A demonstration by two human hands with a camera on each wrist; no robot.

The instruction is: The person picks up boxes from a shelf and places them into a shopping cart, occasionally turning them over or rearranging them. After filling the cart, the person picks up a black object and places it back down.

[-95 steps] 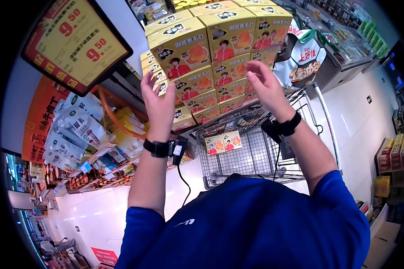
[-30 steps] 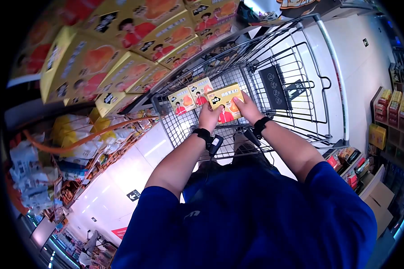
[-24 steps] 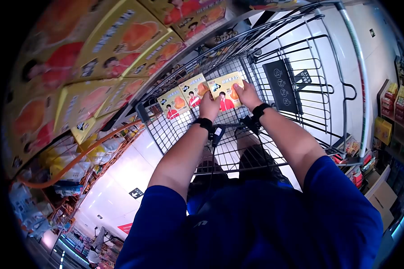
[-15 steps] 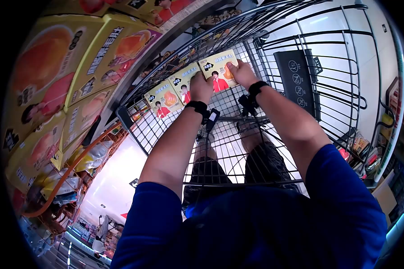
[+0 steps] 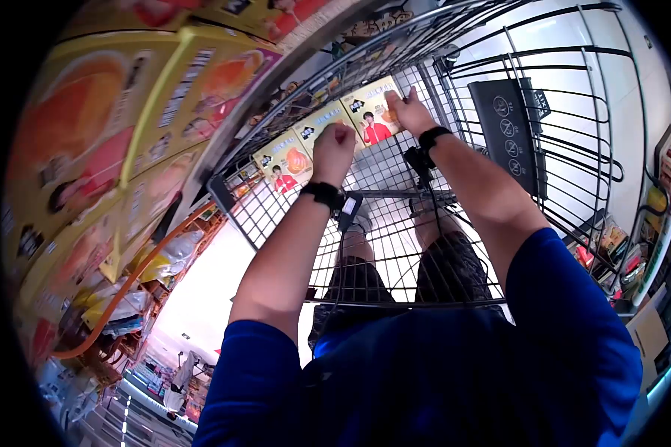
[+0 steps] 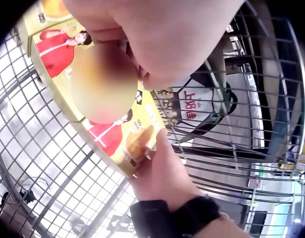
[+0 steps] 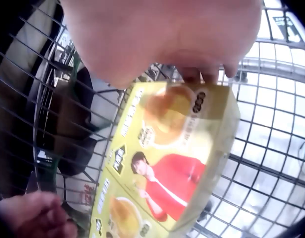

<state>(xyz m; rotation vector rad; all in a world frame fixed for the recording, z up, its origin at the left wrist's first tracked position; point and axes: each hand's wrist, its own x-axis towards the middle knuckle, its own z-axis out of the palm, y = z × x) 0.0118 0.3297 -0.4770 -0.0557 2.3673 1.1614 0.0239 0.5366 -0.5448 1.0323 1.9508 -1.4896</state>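
Three yellow food boxes, printed with a figure in a red jacket, lie side by side in a shopping cart [image 5: 568,138]. My right hand [image 5: 415,118] is at the outer end of the right-hand box [image 5: 375,132], its thumb and fingers spread apart at the edge. Over the middle box [image 5: 309,128] hovers my left hand [image 5: 331,158], fingers loosely curled around nothing; it hides part of that box. The left-hand box [image 5: 282,162] shows beside it. In the right wrist view, the right fingertips are right at the end of the box [image 7: 177,183].
Large stacked yellow boxes [image 5: 74,134] crowd the left side, close to the cart. A black panel [image 5: 503,130] hangs inside the cart on the right. An orange rail [image 5: 112,305] curves past bagged goods at lower left. A white snack bag [image 6: 192,101] stands beyond the cart's wires.
A box, held in both hands a second ago, has been lowered into the cart at the right end of the row. My left hand has let go, and my right fingers have spread.
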